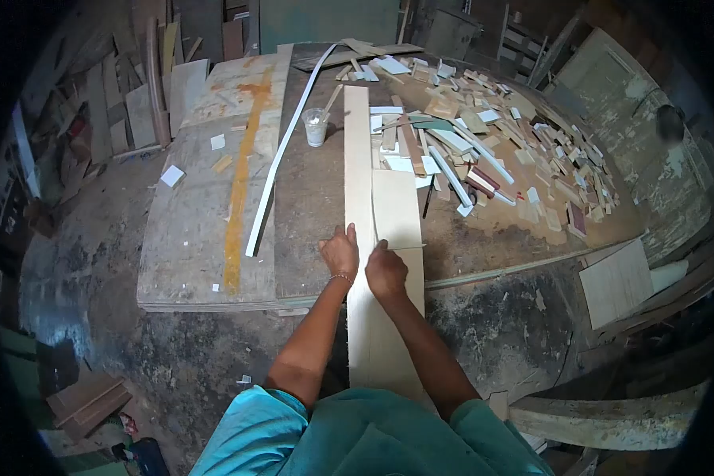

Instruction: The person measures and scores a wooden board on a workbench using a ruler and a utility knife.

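A long pale board runs from near my body up along the worktable. My left hand rests at its left edge with the fingers bent and the thumb against the board; whether it grips the edge is hard to see. On the right side, my right hand is closed at the seam between this board and a wider pale panel; what its fingers hold, if anything, is hidden. The panel lies beside the board and reaches back toward my body under my right forearm.
The worktable carries a long white strip, a plastic cup with a stick, and many wood scraps at the right. Leaning boards stand at the back left. A curved timber lies at the lower right.
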`<state>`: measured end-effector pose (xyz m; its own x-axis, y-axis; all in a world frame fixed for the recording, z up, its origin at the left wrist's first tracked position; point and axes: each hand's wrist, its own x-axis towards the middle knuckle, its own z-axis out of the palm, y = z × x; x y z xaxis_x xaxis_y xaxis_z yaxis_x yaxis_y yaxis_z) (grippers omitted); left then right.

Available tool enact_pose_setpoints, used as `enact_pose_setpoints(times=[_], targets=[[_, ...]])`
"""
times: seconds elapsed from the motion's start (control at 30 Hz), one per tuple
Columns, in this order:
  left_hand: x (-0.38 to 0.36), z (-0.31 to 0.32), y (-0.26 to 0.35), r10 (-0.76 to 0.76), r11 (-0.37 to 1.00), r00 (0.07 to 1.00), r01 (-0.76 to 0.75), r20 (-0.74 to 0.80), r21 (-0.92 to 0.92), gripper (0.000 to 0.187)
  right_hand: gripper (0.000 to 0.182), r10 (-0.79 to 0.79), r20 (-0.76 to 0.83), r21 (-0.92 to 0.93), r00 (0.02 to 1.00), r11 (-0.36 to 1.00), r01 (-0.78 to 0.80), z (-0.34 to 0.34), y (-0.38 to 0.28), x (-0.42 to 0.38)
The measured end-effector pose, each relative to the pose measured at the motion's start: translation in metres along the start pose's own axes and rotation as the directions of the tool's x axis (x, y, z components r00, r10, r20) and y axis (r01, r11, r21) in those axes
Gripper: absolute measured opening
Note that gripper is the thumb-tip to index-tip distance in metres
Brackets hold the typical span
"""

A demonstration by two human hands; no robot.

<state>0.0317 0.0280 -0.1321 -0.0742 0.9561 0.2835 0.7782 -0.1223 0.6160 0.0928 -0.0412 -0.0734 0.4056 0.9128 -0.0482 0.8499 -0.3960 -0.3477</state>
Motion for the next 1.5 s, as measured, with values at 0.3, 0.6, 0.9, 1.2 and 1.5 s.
enact_pose_setpoints(times=[0.3, 0.6, 0.9, 1.2, 1.5], targets=[[0.002, -0.004, 0.002, -0.030, 0.998, 0.999, 0.031, 0.021, -0.051, 0.038, 0.017, -0.037, -0.225, 0.134, 0.974, 0.989, 0.069, 0.008, -0.003, 0.047], [0.002, -0.003, 0.001, -0.033, 0.999, 0.999, 0.033, 0.002, -0.036, 0.037, 0.021, 0.062, -0.044, 0.120, 0.997, 0.991, -0.056, 0.003, 0.007, -0.006], [0.001, 0.003, -0.002, 0.016, 0.998, 1.000, -0.017, -0.020, -0.061, 0.038, 0.020, 0.039, -0.150, 0.166, 0.988, 0.986, -0.014, 0.007, -0.005, 0.051], [0.003, 0.000, 0.004, 0.013, 0.994, 1.000, -0.013, -0.004, -0.112, 0.037, 0.021, 0.115, -0.110, 0.183, 0.987, 0.979, -0.094, 0.000, 0.003, 0.026], [0.005, 0.001, -0.003, 0.027, 0.994, 0.998, -0.032, -0.050, -0.106, 0.040, 0.021, 0.048, -0.095, 0.168, 0.994, 0.985, -0.032, 0.001, -0.003, 0.035]])
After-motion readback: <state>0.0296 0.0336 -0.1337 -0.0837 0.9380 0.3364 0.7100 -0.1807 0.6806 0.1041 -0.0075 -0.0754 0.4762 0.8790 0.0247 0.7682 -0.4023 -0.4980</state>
